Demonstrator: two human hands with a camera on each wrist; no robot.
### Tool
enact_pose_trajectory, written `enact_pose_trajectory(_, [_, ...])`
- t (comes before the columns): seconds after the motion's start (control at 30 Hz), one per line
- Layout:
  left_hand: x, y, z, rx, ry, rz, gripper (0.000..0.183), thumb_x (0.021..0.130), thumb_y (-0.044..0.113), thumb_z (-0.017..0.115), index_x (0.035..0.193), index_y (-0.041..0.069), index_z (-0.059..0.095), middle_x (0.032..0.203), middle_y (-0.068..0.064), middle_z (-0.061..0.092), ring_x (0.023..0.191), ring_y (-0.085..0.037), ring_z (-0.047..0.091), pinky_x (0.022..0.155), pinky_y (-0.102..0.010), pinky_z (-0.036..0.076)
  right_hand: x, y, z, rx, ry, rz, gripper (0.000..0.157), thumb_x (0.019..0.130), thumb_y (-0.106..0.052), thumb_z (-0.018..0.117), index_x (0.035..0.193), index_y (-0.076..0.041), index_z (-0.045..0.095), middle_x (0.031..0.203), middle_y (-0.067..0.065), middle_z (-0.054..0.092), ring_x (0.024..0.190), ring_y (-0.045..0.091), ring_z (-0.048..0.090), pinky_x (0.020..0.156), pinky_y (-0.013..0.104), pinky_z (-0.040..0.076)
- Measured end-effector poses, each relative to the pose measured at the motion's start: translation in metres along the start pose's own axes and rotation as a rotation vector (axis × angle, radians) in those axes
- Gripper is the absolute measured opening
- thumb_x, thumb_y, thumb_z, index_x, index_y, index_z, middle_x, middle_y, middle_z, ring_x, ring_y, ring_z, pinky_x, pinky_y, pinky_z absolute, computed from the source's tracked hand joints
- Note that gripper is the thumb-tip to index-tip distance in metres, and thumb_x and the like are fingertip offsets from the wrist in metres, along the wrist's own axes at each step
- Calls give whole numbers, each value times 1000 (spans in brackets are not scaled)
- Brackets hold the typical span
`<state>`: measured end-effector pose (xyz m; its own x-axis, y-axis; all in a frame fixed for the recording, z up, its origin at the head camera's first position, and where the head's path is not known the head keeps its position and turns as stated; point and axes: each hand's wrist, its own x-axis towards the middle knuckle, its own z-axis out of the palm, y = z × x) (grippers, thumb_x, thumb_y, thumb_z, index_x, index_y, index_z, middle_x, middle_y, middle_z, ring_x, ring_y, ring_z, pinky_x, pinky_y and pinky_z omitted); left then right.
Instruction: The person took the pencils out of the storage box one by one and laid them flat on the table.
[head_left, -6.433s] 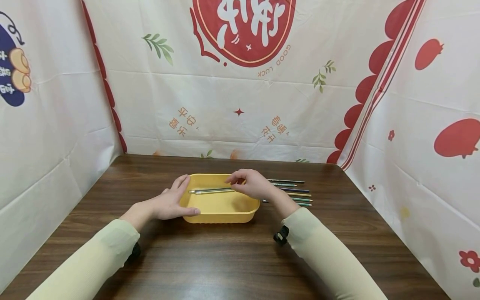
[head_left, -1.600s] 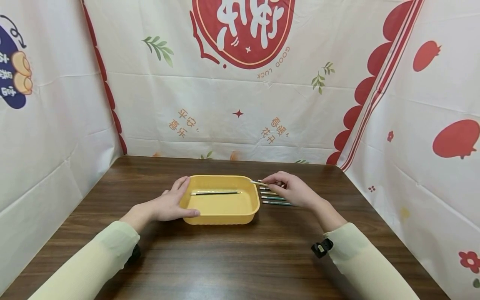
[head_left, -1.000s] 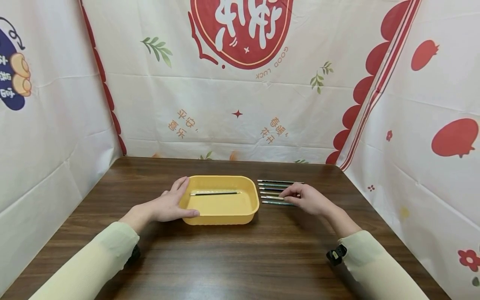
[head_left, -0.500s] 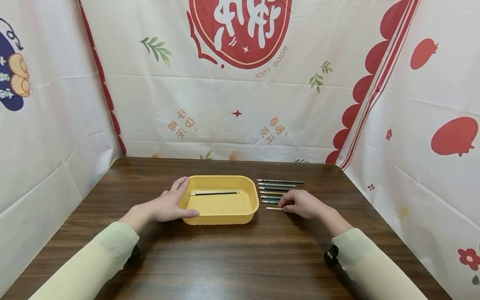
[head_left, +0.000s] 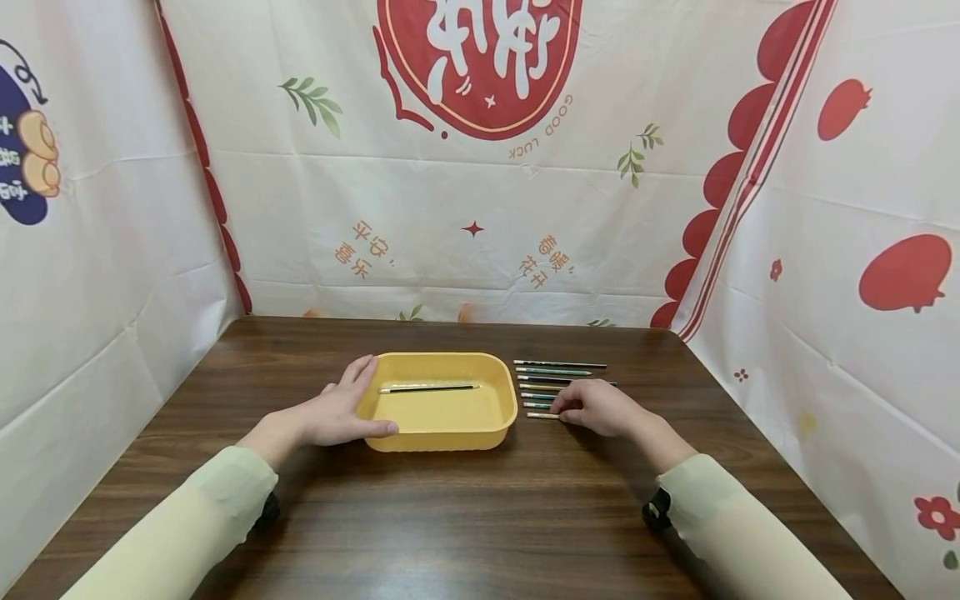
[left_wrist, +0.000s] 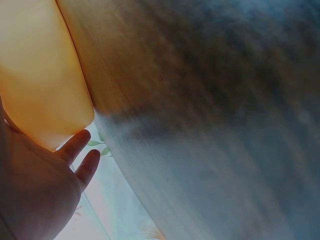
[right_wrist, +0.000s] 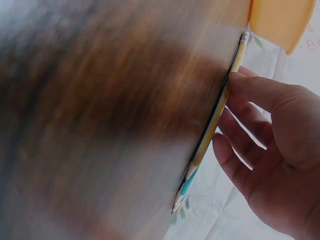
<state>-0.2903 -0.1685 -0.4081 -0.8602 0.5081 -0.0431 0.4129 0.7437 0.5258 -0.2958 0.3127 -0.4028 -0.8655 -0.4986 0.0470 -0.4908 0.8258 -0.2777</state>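
My left hand (head_left: 330, 412) rests against the left end of a yellow plastic tray (head_left: 437, 442), its thumb over the near rim. In the left wrist view its fingers lie straight and spread beside the tray wall (left_wrist: 45, 80). A single dark pencil (head_left: 429, 388) lies crosswise inside the tray. To the tray's right, my right hand (head_left: 600, 407) pinches a yellow pencil (right_wrist: 209, 137) between thumb and fingers at table level. This pencil is nearest me in a row of several pencils, roughly parallel, with their white ends toward the tray. The hand hides part of the row.
The farthest pencil (head_left: 562, 364) of the row is black. Brown wood-grain table (head_left: 420, 517) spreads around the tray and pencils. A printed white cloth (head_left: 480, 192) hangs behind it, with more cloth along both sides.
My right hand was inside the tray over two pencils. It lifted one out, carried it right and lowered it to the row's near end, then drew it slightly left. My left hand stayed put.
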Motion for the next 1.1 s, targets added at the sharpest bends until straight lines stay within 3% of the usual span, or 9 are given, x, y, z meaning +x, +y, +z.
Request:
enact_pose_trajectory(0.43, [-2, 1, 0, -1, -6, -9, 128, 97, 71, 71, 177, 4, -3, 184, -20, -7, 161, -62, 22, 127, -78, 19, 4, 0, 1, 20, -10, 14, 14, 104, -14, 77, 108, -24, 86, 109, -7, 78, 107, 17, 71, 97, 48, 59])
enact_pose_trajectory(0.7, [0, 2, 0, 7, -5, -13, 128, 97, 71, 71, 177, 5, -3, 183, -20, -6, 159, -63, 24, 126, -78, 23, 3, -3, -6, 46, 39, 13, 13, 103, -12, 76, 110, -19, 85, 110, -5, 80, 107, 17, 71, 95, 46, 59])
enact_pose_trajectory(0.97, [-1, 2, -2, 6, -10, -7, 129, 96, 72, 71, 176, 3, -3, 183, -21, -5, 161, -59, 23, 128, -78, 18, 7, -17, -10, 104, 94, -19, 14, 101, -13, 78, 114, -12, 84, 106, -3, 82, 101, 13, 72, 92, 41, 60])
enact_pose_trajectory(1.1, [-1, 1, -1, 13, -7, -5, 129, 96, 73, 71, 176, 3, -3, 183, -21, -5, 159, -61, 26, 127, -77, 21, 11, -32, -13, 137, 109, -25, 16, 102, -14, 77, 117, -12, 84, 107, -4, 81, 99, 11, 70, 91, 38, 59])
